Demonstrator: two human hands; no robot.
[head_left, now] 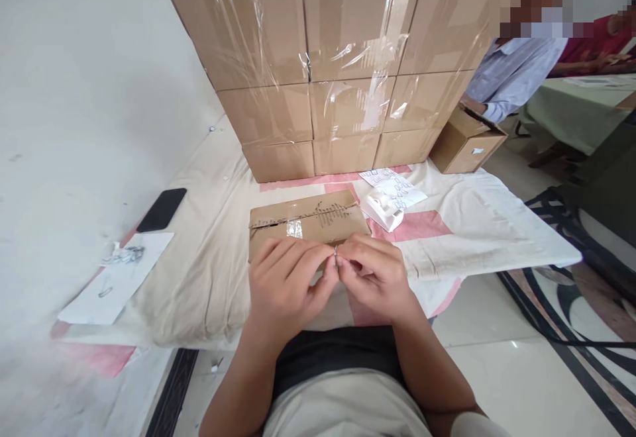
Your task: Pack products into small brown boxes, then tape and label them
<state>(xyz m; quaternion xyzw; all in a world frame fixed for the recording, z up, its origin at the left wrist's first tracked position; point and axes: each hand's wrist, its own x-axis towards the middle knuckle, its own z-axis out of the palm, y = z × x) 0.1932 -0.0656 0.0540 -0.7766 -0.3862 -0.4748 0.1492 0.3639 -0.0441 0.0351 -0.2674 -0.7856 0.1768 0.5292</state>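
My left hand (pixel 291 278) and my right hand (pixel 375 271) meet fingertip to fingertip above the near edge of the table. Both are closed in a pinch on a tiny, thin, pale or silvery piece (pixel 336 251). Most of it is hidden by the fingers, so its kind does not show. Just beyond the hands lies a closed brown cardboard box (pixel 308 215) with tape and handwriting on top; my fingers cover part of its near side.
Taped cardboard boxes (pixel 348 106) form a wall at the back. White papers (pixel 392 192) lie right of the box. At left are a black phone (pixel 161 210) and a paper sheet (pixel 112 291) with small shiny bits. A person (pixel 519 69) stands behind an open carton (pixel 467 142).
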